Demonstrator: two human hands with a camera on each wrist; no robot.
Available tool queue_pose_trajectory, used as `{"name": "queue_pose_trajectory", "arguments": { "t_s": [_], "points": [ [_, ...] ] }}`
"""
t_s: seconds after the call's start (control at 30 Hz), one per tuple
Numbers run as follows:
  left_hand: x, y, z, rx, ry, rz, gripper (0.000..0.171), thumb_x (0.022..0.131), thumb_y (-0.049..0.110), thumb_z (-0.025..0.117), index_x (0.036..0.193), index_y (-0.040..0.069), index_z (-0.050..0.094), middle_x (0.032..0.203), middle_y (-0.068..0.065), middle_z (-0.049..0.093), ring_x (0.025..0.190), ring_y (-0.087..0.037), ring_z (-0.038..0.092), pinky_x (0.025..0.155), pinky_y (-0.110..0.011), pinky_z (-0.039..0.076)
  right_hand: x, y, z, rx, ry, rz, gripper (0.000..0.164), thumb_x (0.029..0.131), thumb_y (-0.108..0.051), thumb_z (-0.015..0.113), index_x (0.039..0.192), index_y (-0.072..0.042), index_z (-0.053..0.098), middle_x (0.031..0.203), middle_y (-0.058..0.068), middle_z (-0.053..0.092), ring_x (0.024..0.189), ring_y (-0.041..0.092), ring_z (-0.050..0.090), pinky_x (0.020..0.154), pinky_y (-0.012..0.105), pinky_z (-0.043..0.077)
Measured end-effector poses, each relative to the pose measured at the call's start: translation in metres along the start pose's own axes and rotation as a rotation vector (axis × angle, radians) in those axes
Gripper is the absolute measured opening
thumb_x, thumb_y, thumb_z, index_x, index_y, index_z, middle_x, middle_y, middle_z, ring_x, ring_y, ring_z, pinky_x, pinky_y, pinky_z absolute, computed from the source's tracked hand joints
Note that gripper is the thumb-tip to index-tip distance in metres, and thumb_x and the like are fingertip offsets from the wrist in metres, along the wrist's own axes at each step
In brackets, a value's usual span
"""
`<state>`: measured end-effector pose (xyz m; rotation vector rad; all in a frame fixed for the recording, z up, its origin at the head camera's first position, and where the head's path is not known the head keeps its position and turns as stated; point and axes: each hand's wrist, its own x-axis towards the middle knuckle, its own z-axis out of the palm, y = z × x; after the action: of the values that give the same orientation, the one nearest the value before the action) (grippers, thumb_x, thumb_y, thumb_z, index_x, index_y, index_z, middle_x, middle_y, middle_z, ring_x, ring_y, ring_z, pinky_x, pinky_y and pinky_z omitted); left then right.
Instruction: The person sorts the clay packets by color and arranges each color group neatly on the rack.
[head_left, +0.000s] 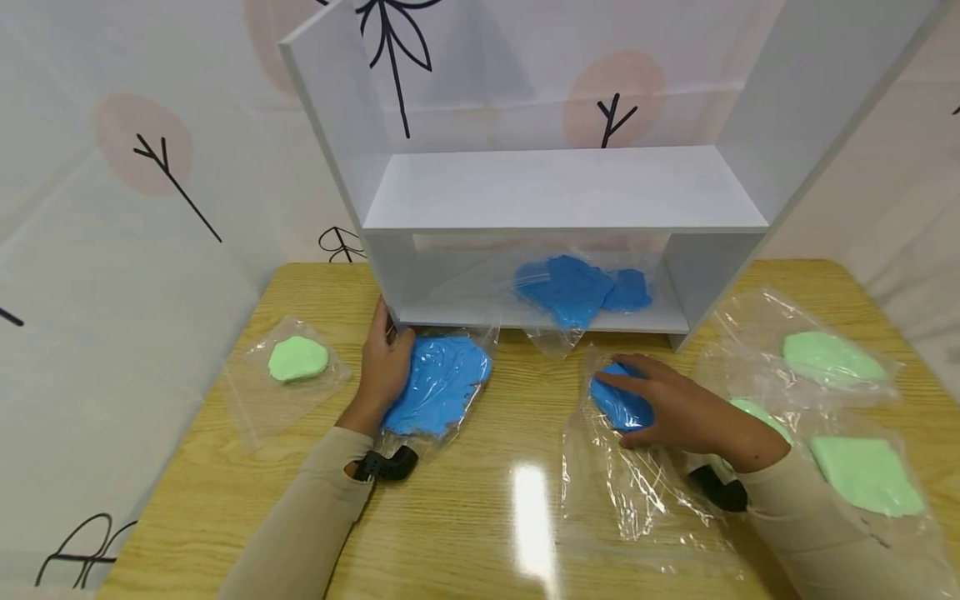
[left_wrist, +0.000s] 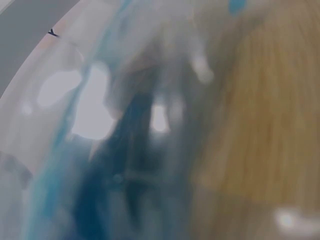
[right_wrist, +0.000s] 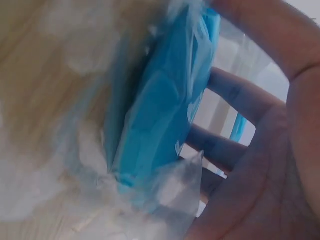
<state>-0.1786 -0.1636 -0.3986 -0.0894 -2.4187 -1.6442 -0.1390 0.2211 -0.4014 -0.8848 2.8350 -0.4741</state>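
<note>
My left hand holds the left edge of a clear plastic bag of blue clay, beside the shelf's lower left corner. The clay in it is flattened, with a ragged right edge. Close up and blurred, the same bag fills much of the left wrist view, where no fingers can be made out. On the right, my right hand grips a smaller lump of blue clay inside a larger clear bag. In the right wrist view this lump stands tilted between thumb and fingers.
A white shelf unit stands at the back; its lower compartment holds bagged blue clay, with plastic hanging over the front edge. Bagged light green clay lies at left and right, with another green piece near my right forearm.
</note>
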Motion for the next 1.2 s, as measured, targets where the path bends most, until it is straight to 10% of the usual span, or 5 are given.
{"name": "queue_pose_trajectory", "arguments": {
  "t_s": [1.2],
  "points": [
    [0.000, -0.001, 0.000, 0.000, -0.001, 0.018, 0.066, 0.101, 0.004, 0.045, 0.161, 0.013, 0.018, 0.161, -0.016, 0.032, 0.149, -0.033, 0.031, 0.121, -0.053, 0.028, 0.000, -0.013, -0.007, -0.017, 0.060, 0.030, 0.078, 0.078, -0.051, 0.081, 0.141, -0.011, 0.057, 0.143, 0.018, 0.053, 0.132, 0.041, 0.049, 0.095, 0.057, 0.052]
  ]
}}
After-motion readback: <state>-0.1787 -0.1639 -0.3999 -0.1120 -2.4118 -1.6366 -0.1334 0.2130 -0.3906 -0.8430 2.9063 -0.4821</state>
